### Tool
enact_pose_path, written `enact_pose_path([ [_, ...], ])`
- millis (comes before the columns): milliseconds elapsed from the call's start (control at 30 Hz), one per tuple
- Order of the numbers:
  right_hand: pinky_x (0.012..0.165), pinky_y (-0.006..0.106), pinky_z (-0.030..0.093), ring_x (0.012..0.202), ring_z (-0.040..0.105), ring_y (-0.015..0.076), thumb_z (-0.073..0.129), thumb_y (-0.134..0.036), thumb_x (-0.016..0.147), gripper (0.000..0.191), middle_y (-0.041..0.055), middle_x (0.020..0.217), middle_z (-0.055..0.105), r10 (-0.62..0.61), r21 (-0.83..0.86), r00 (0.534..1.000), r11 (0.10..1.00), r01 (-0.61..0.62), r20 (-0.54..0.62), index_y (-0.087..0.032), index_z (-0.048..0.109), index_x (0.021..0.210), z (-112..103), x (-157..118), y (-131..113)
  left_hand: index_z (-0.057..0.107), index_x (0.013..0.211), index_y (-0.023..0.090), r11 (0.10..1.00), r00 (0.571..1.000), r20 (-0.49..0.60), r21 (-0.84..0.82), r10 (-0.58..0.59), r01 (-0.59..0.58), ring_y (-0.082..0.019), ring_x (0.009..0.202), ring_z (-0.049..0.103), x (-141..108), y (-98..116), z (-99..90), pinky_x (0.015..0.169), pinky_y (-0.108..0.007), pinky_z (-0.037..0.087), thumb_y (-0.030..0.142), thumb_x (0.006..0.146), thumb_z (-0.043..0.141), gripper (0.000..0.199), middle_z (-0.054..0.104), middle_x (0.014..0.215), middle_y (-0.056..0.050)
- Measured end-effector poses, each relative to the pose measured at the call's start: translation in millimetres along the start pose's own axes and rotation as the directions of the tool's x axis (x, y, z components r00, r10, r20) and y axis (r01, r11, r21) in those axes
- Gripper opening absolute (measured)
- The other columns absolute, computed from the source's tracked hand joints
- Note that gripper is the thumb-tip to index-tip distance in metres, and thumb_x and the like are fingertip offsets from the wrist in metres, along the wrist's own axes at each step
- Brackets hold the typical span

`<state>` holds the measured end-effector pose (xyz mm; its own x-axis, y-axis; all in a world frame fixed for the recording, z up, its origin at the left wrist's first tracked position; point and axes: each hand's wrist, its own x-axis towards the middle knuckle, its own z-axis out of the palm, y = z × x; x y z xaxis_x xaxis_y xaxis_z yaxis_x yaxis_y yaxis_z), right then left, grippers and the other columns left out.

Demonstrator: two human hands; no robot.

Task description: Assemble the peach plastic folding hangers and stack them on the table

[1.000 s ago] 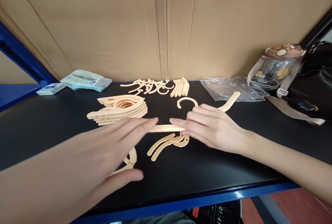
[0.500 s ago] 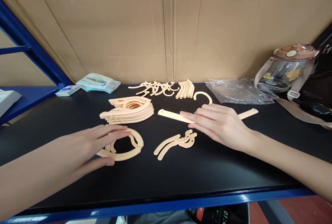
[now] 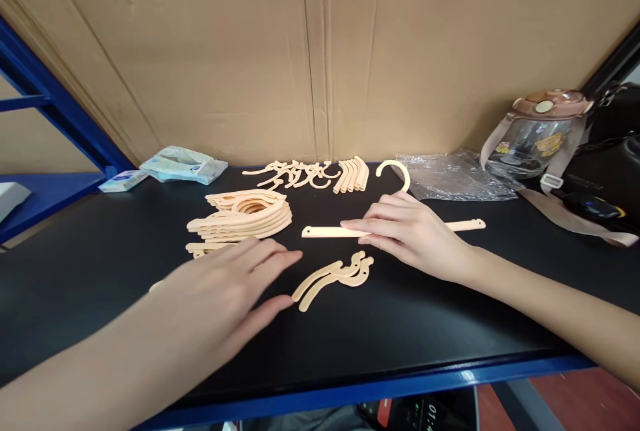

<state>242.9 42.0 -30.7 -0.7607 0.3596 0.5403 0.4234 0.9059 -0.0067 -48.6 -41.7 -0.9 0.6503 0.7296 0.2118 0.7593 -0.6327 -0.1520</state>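
Note:
My right hand [image 3: 417,234] is closed around a cream plastic hanger bar [image 3: 330,232], whose two ends stick out on either side of the fingers. A curved hanger hook [image 3: 395,170] rises behind the knuckles; its join with the bar is covered. My left hand [image 3: 225,298] reaches over the table with thumb and fingers apart, holding nothing. Its fingertips are just left of two curved hanger arms [image 3: 327,279] lying side by side. Behind the left hand is a stack of folded hangers [image 3: 250,211]. A folded hanger under the left hand is mostly hidden.
Loose hanger hooks [image 3: 295,173] and a row of curved arms [image 3: 353,174] lie at the back of the black table [image 3: 380,331]. Behind are a tissue pack [image 3: 185,164], clear plastic bag [image 3: 455,174] and strapped bottle [image 3: 540,138]. A cardboard wall [image 3: 225,51] closes the back.
My left hand has left the folded hanger it was touching and moved right, towards the two curved arms. My right hand keeps the bar, now turned more level, with the hook standing higher.

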Motion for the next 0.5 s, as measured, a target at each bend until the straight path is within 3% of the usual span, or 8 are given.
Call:
enact_pose_path([
  [133, 0.075, 0.029, 0.037, 0.079, 0.049, 0.0143, 0.052, -0.025, 0.099, 0.026, 0.0016, 0.085, 0.065, 0.035, 0.042, 0.999, 0.998, -0.036, 0.010, -0.018, 0.067, 0.119, 2.2, -0.3, 5.1, 0.070, 0.101, 0.018, 1.000, 0.991, 0.131, -0.001, 0.020, -0.020, -0.025, 0.079, 0.066, 34.5, 23.4, 13.6, 0.066, -0.035, 0.050, 0.029, 0.099, 0.044, 0.028, 0.068, 0.091, -0.006],
  [300, 0.076, 0.030, 0.035, 0.079, 0.051, 0.0144, 0.052, -0.026, 0.099, 0.028, 0.0014, 0.084, 0.064, 0.077, 0.058, 0.997, 0.995, -0.077, 0.015, -0.018, 0.066, 0.122, 3.6, -0.8, 9.7, 0.067, 0.102, 0.018, 0.996, 0.997, 0.012, -0.047, 0.077, -0.076, -0.018, 0.080, 0.062, 51.5, 24.1, 31.2, 0.065, -0.029, 0.044, 0.025, 0.101, 0.043, 0.025, 0.064, 0.094, -0.003],
  [500, 0.076, 0.030, 0.035, 0.078, 0.051, 0.0148, 0.053, -0.027, 0.098, 0.028, 0.0018, 0.081, 0.063, 0.120, 0.055, 0.992, 0.991, -0.121, 0.026, -0.018, 0.067, 0.121, 5.1, 1.2, 11.3, 0.067, 0.103, 0.014, 0.982, 0.984, -0.013, 0.054, 0.180, -0.179, -0.019, 0.072, 0.061, 43.3, 19.3, 34.5, 0.060, -0.030, 0.041, 0.015, 0.101, 0.035, 0.032, 0.062, 0.082, -0.003],
])
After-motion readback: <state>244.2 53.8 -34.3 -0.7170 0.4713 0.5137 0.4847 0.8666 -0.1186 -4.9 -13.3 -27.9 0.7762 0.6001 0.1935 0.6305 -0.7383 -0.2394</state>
